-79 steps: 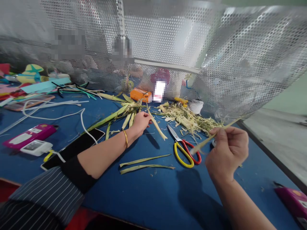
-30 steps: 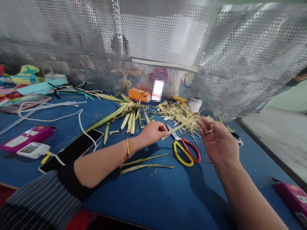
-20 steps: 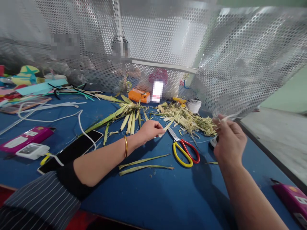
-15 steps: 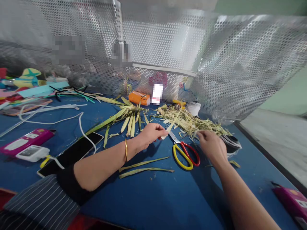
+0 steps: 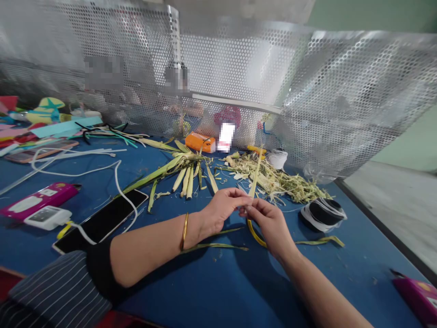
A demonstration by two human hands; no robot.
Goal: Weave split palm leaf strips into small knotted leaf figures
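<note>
My left hand (image 5: 227,205) is closed in a pinch on the lower end of a pale leaf strip (image 5: 256,175), whose tip points up and away. Against its fingertips, my right hand (image 5: 269,223) is pinched too. A fine white thread (image 5: 292,211) runs from the black-and-white spool (image 5: 322,215) toward this hand; the exact grip is hidden between the fingers. Under the hands lie scissors, with part of one yellow handle (image 5: 255,234) showing and the rest mostly covered. Green leaf strips (image 5: 221,246) lie in front of my left wrist.
A bundle of leaves and stalks (image 5: 184,166) and a heap of shredded plant bits (image 5: 273,177) lie beyond the hands. At left are a black phone (image 5: 102,221), a white cable (image 5: 118,177) and a magenta device (image 5: 41,200). A perforated metal screen (image 5: 232,59) stands behind.
My right hand has moved left from beside the spool to meet my left hand at the strip's lower end. It now covers much of the scissors, and the spool is uncovered.
</note>
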